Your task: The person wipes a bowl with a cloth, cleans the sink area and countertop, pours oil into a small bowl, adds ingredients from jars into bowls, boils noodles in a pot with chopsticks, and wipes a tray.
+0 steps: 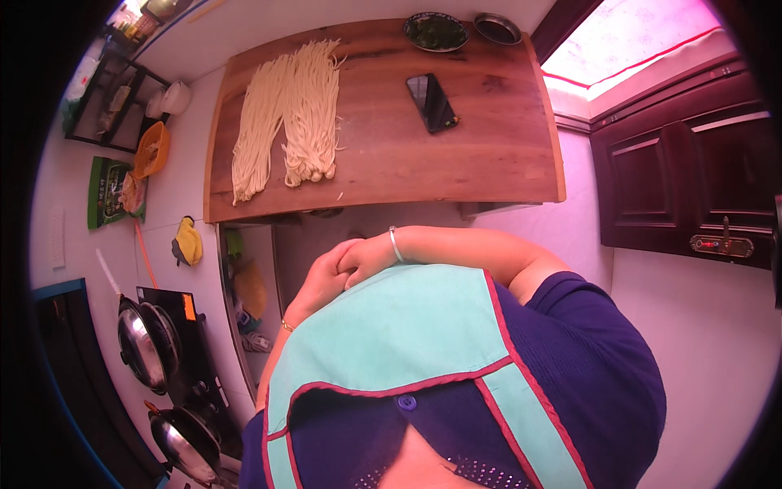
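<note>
My hands are clasped together in front of the turquoise apron point(391, 326), near the table's front edge. My left hand point(323, 275), with a gold bracelet at its wrist, meets my right hand point(368, 257), which has a silver bangle. Their fingers are folded round each other and partly hidden; no object shows in them. Beyond them, on the wooden table point(383, 155), lie two long bundles of pale noodles, the left bundle point(261, 122) and the right bundle point(312, 114). A black phone point(432, 103) rests to the right of the noodles.
At the table's far edge stand a bowl of dark greens point(437, 33) and a dark round dish point(497, 29). On the left are lidded pans point(147, 342) on a black stove, an orange basket point(151, 150), a green packet point(106, 191) and a yellow cloth point(188, 243). A dark wooden door point(684, 171) stands right.
</note>
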Motion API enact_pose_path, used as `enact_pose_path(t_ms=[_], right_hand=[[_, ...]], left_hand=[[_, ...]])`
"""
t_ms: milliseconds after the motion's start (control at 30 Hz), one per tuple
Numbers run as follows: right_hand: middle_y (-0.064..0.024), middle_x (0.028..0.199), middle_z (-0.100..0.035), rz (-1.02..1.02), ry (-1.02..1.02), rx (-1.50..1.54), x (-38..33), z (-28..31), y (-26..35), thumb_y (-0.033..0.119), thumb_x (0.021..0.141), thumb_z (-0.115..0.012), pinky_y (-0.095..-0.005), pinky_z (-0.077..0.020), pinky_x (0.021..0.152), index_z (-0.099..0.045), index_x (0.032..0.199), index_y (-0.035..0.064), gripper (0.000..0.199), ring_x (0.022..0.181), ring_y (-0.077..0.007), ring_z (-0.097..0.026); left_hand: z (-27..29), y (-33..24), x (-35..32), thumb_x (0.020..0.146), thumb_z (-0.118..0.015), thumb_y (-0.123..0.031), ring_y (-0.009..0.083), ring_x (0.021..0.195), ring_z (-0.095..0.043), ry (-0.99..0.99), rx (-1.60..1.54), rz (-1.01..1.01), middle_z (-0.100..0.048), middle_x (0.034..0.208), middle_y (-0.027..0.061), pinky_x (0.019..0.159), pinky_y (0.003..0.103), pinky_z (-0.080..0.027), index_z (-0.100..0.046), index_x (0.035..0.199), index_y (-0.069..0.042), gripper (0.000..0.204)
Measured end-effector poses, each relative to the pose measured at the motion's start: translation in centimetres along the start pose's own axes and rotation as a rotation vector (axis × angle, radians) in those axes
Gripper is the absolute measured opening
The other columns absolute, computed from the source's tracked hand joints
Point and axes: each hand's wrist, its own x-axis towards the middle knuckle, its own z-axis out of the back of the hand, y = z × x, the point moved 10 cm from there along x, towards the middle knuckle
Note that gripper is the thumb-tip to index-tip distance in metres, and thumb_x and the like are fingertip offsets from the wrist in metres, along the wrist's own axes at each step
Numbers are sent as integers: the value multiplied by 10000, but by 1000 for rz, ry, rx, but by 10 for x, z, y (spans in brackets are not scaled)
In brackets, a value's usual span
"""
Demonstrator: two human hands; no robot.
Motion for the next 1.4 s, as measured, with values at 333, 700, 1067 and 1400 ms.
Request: enact_pose_path(t_ms=[333,700,1067,1400], right_hand=[[-67,1022,-665,-205,-321,147,-82,111,-44,197,836,-581,-281,-456,849,-649,1083,68,287,955,-123,-585],[-100,1058,-629,-35,-1608,478,-226,306,-215,-45,771,-441,-279,-493,832,-537,1123,-5,367,969,-161,-606],[-146,1034,-618,-263,-1381,88,-211,354,-234,-34,722,-471,-360,-469,862,-523,1082,53,374,987,-278,-597],[-169,1009,-586,-89,-1528,-152,-213,335,-157,47,780,-497,-373,-471,830,-548,1062,51,286,946,-322,-576]], left_hand=[[17,40,48,859,-513,-23,129,969,-576,198,-141,186,-619,1084,102,857,277,-466,-526,1192,12,335],[-31,32,326,868,-527,-67,187,1112,-506,-28,-484,253,-479,1290,123,907,289,-419,-299,1383,-48,564],[-43,26,380,818,-486,32,198,1150,-486,-202,-536,322,-425,1350,145,932,289,-397,-179,1427,-16,683],[-18,3,327,806,-510,-13,209,1009,-586,-336,-191,15,-582,1146,155,834,303,-469,-467,1248,-23,444]])
